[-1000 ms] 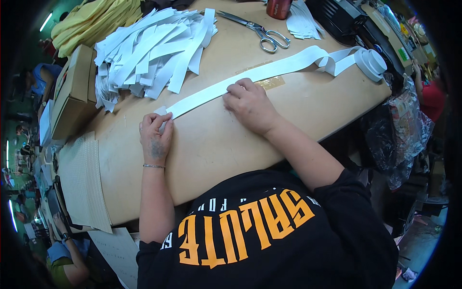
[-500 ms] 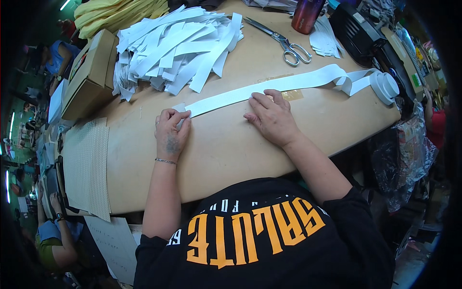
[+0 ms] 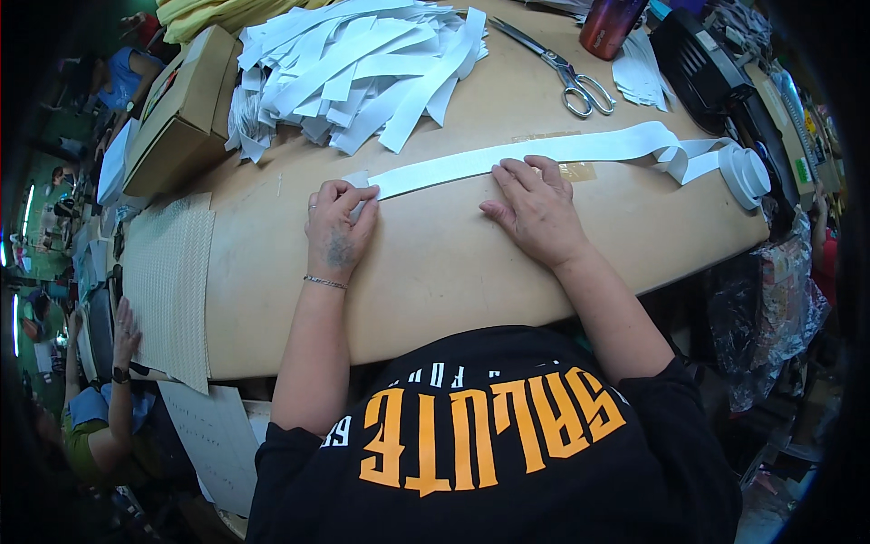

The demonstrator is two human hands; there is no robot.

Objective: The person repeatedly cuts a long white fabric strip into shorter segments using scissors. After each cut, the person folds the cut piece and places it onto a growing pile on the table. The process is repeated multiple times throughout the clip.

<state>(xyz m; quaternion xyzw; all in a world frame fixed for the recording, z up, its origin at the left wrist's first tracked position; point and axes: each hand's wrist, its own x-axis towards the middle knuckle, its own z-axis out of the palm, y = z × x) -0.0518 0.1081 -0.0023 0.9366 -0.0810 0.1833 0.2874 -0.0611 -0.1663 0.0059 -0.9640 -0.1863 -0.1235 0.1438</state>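
Observation:
A white elastic band [image 3: 444, 173] stretches across the table and loops back to its roll [image 3: 745, 177] at the right edge. My left hand [image 3: 339, 227] pinches the band's free end between thumb and fingers. Farther along, my right hand [image 3: 536, 210] rests with its fingers extended over the near edge of the band, the thumb apart on the tabletop. Under the left fingertips, a small pale patch [image 3: 358, 178] shows on the table. Beyond the band lie metal scissors [image 3: 564, 72], blades pointing away to the left.
A heap of cut white strips [image 3: 362, 68] covers the far left, beside a cardboard box [image 3: 186, 118]. Far right are a dark red bottle [image 3: 612, 27], more strips [image 3: 639, 72] and a black device [image 3: 702, 68]. A textured sheet [image 3: 168, 290] hangs over the left table edge [image 3: 258, 370].
The whole view has shifted slightly, moving the table's things to the right. Both hands keep nearly the same places on the band. At the far left, another person's hand has risen.

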